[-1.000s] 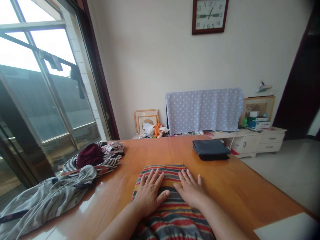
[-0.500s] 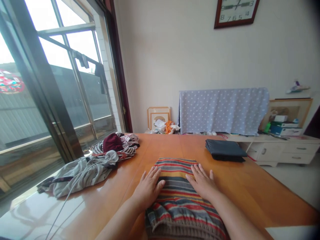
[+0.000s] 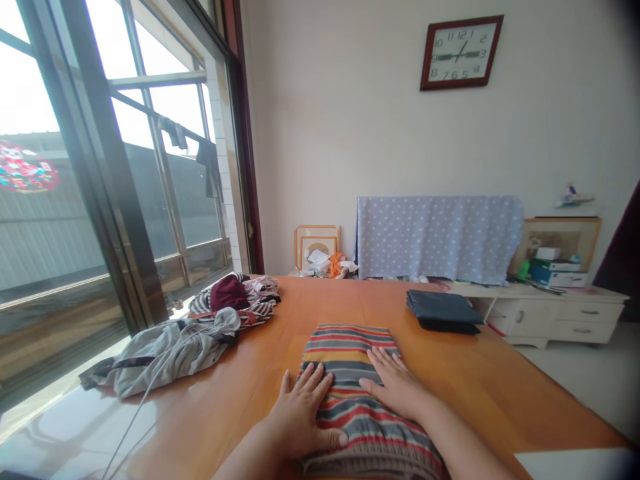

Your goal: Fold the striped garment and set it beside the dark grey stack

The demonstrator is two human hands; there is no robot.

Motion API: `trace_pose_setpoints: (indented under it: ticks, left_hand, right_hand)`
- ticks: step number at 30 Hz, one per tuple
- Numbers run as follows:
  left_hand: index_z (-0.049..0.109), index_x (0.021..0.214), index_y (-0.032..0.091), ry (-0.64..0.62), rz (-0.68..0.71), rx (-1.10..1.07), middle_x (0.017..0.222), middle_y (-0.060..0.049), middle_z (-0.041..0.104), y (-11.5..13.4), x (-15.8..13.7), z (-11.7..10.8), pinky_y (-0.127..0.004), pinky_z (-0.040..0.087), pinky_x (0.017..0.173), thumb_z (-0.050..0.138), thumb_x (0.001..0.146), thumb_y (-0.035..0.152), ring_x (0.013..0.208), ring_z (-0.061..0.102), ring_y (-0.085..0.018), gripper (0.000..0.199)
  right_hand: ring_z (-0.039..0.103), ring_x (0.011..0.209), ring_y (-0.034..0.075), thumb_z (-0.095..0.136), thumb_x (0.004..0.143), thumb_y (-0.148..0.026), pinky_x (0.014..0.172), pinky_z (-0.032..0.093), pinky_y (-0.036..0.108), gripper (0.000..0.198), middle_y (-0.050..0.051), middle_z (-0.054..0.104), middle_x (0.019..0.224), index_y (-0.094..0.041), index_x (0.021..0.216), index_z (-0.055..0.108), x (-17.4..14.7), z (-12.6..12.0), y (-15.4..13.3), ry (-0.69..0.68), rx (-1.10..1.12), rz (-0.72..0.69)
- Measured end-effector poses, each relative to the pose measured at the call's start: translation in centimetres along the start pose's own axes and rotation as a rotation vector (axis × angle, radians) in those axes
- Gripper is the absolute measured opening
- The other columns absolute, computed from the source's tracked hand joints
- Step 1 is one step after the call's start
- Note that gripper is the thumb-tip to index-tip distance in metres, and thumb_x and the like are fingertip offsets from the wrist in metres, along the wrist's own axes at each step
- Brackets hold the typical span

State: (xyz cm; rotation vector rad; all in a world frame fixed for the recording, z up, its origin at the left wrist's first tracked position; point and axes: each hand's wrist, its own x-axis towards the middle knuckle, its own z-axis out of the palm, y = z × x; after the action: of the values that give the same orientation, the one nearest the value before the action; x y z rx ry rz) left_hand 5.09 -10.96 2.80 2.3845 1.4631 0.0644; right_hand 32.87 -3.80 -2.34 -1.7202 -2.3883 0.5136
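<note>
A striped garment in red, yellow, grey and dark blue lies flat on the wooden table in front of me, its gathered elastic waistband toward my body. My left hand rests on its left side, fingers spread and thumb near the waistband. On the right half lies my right hand, palm down with fingers stretched out, farther up the cloth than the left. Neither hand grips the fabric.
Rumpled clothes lie at the left: a grey garment with a pale cord and a maroon one on striped cloth. Folded dark cloth sits at the table's right. A window borders the left side.
My left hand has slid down the garment toward the waistband. The right hand has shifted slightly inward and down. The head view has tilted up, showing the whole clock.
</note>
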Motion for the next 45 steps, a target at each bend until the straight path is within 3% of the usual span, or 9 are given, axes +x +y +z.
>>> trace_pose_setpoints:
  ticks: [7,10,12,16,20,26,33,40,45]
  left_hand:
    - [0.031,0.153,0.028,0.039,0.022,0.006,0.161,-0.011,0.020,0.7,-0.4,-1.1,-0.073,-0.005,0.112,0.052,0.064,0.089,0.149,0.010,-0.040,0.109]
    - [0.042,0.148,0.027,0.125,0.089,-0.024,0.156,-0.010,0.036,0.9,-0.9,-1.3,-0.068,-0.003,0.116,0.052,0.075,0.080,0.148,0.022,-0.037,0.091]
    - [0.045,0.146,0.029,0.154,0.131,-0.072,0.154,-0.008,0.042,0.9,-1.4,-0.9,-0.060,0.007,0.121,0.051,0.083,0.071,0.146,0.029,-0.032,0.076]
    - [0.046,0.146,0.031,0.128,0.122,-0.140,0.155,-0.005,0.039,0.4,-2.3,0.6,-0.050,0.022,0.121,0.056,0.083,0.064,0.145,0.031,-0.031,0.072]
    - [0.043,0.148,0.029,0.108,0.104,-0.112,0.158,-0.006,0.032,0.1,-2.6,1.1,-0.053,0.017,0.122,0.053,0.085,0.064,0.148,0.022,-0.032,0.073]
    - [0.044,0.147,0.031,0.130,0.141,-0.089,0.155,-0.006,0.040,2.0,-2.2,0.3,-0.055,0.015,0.122,0.060,0.084,0.055,0.147,0.027,-0.032,0.069]
    - [0.041,0.148,0.035,0.096,0.189,-0.097,0.160,-0.002,0.029,2.9,-2.8,2.1,-0.054,0.015,0.122,0.051,0.089,0.058,0.149,0.021,-0.031,0.064]
    - [0.050,0.143,0.031,0.145,0.110,-0.246,0.155,-0.007,0.041,1.5,-4.1,0.9,-0.046,0.028,0.119,0.061,0.079,0.065,0.144,0.034,-0.031,0.073]
    - [0.052,0.142,0.027,0.076,0.051,-0.209,0.154,-0.009,0.042,0.9,-4.9,0.7,-0.046,0.030,0.118,0.074,0.066,0.063,0.141,0.037,-0.034,0.087]
  right_hand:
    - [0.008,0.151,0.028,0.038,0.085,-0.075,0.122,0.004,0.045,0.094,0.008,0.013,0.163,-0.017,0.156,0.020,-0.2,-0.8,-0.5,0.008,0.017,0.036]
    - [0.015,0.150,0.028,0.043,0.087,-0.068,0.122,0.009,0.043,0.087,0.010,0.021,0.162,-0.016,0.155,0.027,-1.1,-1.8,-0.4,0.040,0.050,0.025]
    - [0.021,0.149,0.028,0.045,0.088,-0.064,0.122,0.014,0.042,0.082,0.010,0.026,0.160,-0.017,0.154,0.030,-2.0,-2.0,-0.2,0.075,0.077,-0.001]
    - [0.024,0.148,0.027,0.047,0.088,-0.062,0.121,0.020,0.041,0.077,0.007,0.029,0.160,-0.022,0.153,0.033,-4.5,-0.9,0.4,0.122,0.113,-0.056]
    - [0.023,0.148,0.026,0.045,0.091,-0.059,0.121,0.020,0.041,0.070,0.008,0.032,0.159,-0.020,0.149,0.040,-6.4,0.1,0.6,0.151,0.120,-0.052]
    - [0.032,0.145,0.026,0.049,0.090,-0.059,0.118,0.028,0.040,0.069,0.008,0.037,0.156,-0.022,0.148,0.043,-8.4,-0.2,-0.2,0.270,0.217,-0.029]
    - [0.041,0.140,0.027,0.056,0.088,-0.052,0.116,0.032,0.042,0.056,0.008,0.046,0.151,-0.025,0.137,0.057,-10.1,1.3,-0.7,0.268,0.228,-0.076]
    - [0.060,0.119,0.025,0.050,0.088,-0.039,0.103,0.045,0.037,0.043,0.008,0.066,0.130,-0.024,0.126,0.065,-11.9,-0.8,0.9,0.431,0.394,-0.015]
    - [0.054,0.127,0.025,0.051,0.078,-0.023,0.108,0.040,0.038,0.053,0.005,0.060,0.138,-0.027,0.130,0.061,-13.6,-0.6,3.8,0.356,0.310,0.045]
